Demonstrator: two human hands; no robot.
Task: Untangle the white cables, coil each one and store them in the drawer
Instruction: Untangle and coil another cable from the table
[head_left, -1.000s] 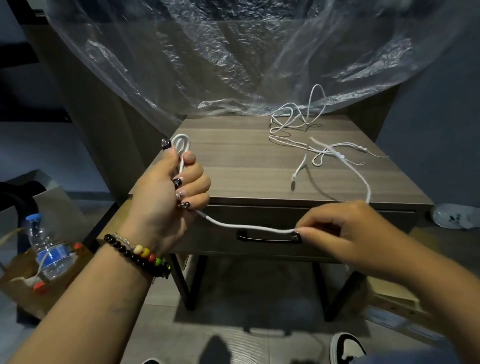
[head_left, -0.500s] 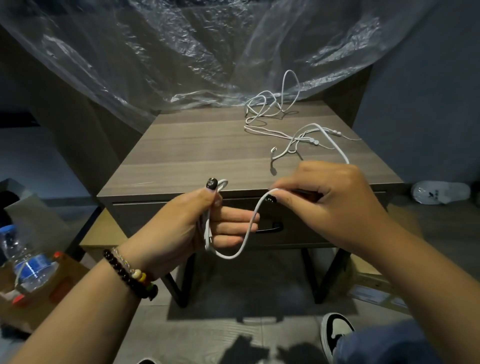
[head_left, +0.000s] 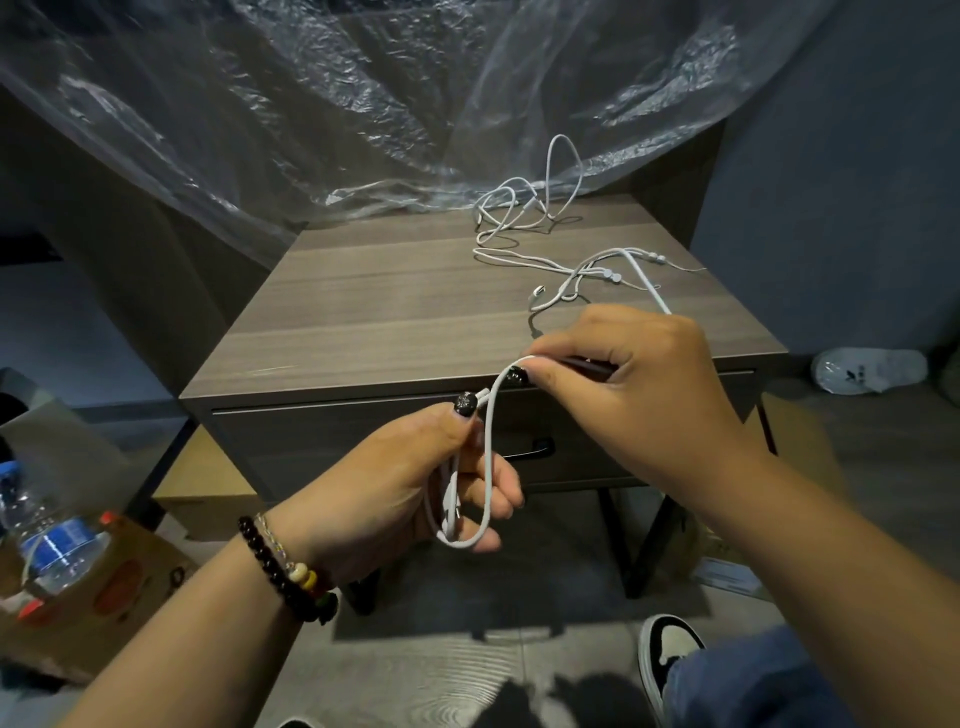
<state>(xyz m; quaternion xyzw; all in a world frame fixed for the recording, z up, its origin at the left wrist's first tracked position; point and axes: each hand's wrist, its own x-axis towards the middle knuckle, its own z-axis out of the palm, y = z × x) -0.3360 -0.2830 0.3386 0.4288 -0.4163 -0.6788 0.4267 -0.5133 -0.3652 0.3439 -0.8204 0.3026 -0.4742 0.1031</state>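
Crinkled clear plastic sheeting (head_left: 363, 104) hangs behind a wooden nightstand (head_left: 363, 312), whose drawer (head_left: 363, 447) is closed, so nothing is stored yet. At far left a water bottle (head_left: 49, 545) sits in a paper bag.

Below the drawer front, the left hand (head_left: 410, 483) grips a small coil of white cable (head_left: 488, 452): thumb on top, fingers curled round the hanging loops. Just to its right and slightly higher, the right hand (head_left: 634, 395) pinches the same cable between thumb and forefinger. From that pinch the free length runs up and back, away from the person, toward the tangle of cables (head_left: 550, 244) on the right rear of the top. The next wrap, I judge, carries the right hand's strand leftward over the coil.

The right hand covers part of the strand, and where it joins the tangle is hard to make out. The drawer handle is partly hidden.
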